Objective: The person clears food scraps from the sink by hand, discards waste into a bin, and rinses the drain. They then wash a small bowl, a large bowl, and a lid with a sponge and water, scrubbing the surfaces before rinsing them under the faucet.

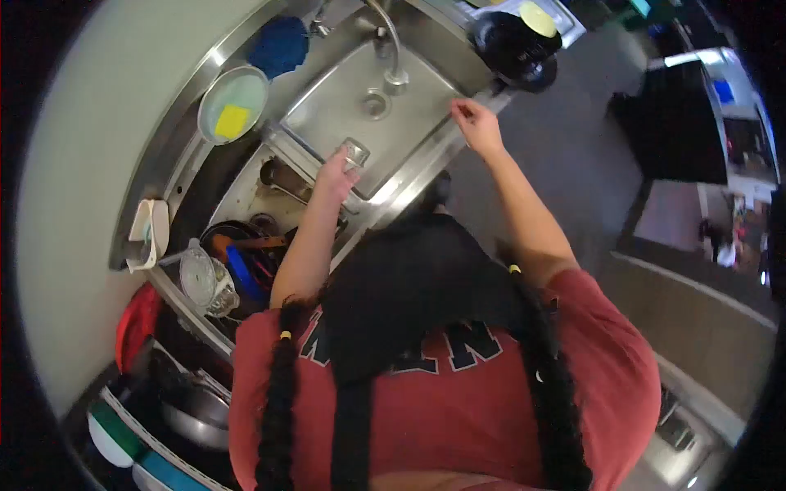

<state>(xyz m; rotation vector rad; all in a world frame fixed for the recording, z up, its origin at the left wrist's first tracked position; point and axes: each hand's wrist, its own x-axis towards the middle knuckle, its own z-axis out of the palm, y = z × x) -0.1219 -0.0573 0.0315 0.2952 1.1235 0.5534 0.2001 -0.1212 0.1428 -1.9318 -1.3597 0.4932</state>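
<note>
My left hand [334,175] is closed around a small clear glass [355,153], held over the near left part of the steel sink basin [409,123]. My right hand [476,123] is raised at the sink's right edge, its thumb and fingers pressed together; whether anything small is between them is hidden. A curved faucet [395,49] hangs over the drain [374,105] between and beyond my hands.
Left of the sink are a bowl [246,88] with a yellow sponge [232,122] and a blue cloth [279,47]. A second basin holds utensils and dishes, near a glass lid [196,277]. Black pans [503,41] stand at the upper right.
</note>
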